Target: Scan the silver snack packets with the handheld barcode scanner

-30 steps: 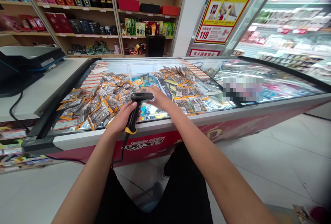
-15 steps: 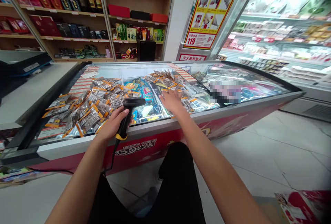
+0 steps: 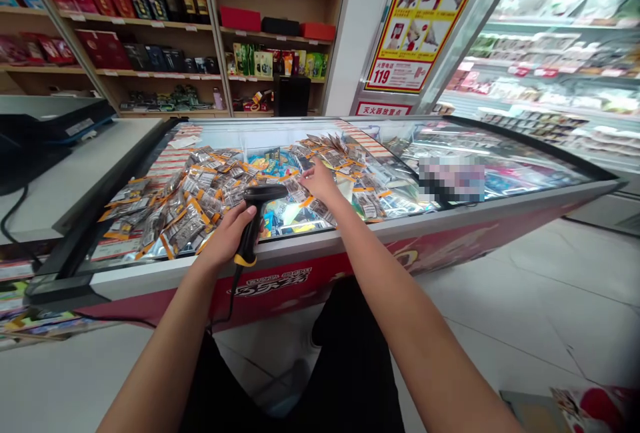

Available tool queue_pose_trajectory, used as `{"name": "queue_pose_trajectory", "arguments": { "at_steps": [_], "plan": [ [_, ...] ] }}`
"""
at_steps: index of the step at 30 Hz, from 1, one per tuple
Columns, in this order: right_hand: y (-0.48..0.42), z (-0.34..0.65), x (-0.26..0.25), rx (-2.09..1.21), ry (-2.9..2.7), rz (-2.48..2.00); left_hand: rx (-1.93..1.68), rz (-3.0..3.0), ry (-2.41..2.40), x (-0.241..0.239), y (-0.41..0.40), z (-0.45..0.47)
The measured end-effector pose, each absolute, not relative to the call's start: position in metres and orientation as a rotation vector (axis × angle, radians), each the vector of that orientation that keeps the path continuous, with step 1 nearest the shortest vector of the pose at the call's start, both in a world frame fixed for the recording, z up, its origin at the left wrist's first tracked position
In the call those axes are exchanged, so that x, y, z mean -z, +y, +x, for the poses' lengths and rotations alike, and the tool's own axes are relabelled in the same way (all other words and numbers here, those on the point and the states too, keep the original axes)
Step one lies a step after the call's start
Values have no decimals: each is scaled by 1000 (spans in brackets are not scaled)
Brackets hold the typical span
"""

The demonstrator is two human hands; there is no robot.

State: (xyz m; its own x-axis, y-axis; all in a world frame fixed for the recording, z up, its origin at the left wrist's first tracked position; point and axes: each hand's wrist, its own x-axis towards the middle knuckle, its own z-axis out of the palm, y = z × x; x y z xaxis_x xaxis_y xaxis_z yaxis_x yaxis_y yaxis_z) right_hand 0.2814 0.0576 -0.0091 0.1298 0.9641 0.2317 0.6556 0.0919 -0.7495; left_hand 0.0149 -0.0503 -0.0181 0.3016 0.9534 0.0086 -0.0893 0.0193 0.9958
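My left hand (image 3: 230, 231) is wrapped round the grip of a black barcode scanner (image 3: 266, 193) with a yellow-trimmed base, its head pointing right across the freezer. A cable hangs from the grip. My right hand (image 3: 321, 183) pinches a small clear packet (image 3: 296, 187) with orange edges, held over the gap between two heaps. The larger heap of similar packets (image 3: 193, 216) lies left of the scanner on the freezer's glass top. A smaller heap of packets (image 3: 343, 154) lies beyond and right of my right hand. Printing on the packets is too small to read.
The chest freezer (image 3: 295, 246) stretches across in front of me, with blue and yellow packages (image 3: 273, 163) inside. A counter (image 3: 110, 153) adjoins on the left. Shelves (image 3: 150, 23) stand behind, a lit display fridge (image 3: 560, 73) at right. A box (image 3: 595, 406) sits on the floor.
My right hand has moved away from me and closed its fingers on a packet, bringing it left over the gap. The scanner stays in my left hand. The view has shifted slightly left.
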Motion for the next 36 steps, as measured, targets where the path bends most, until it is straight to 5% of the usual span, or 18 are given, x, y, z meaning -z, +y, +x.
{"name": "queue_pose_trajectory", "arguments": {
  "at_steps": [21, 36],
  "plan": [
    [44, 274, 12, -586, -1442, -1201, -1196, 1382, 804, 15, -52, 19],
    [44, 277, 17, -408, -1360, -1525, -1216, 1365, 843, 20, -50, 17]
  ]
}}
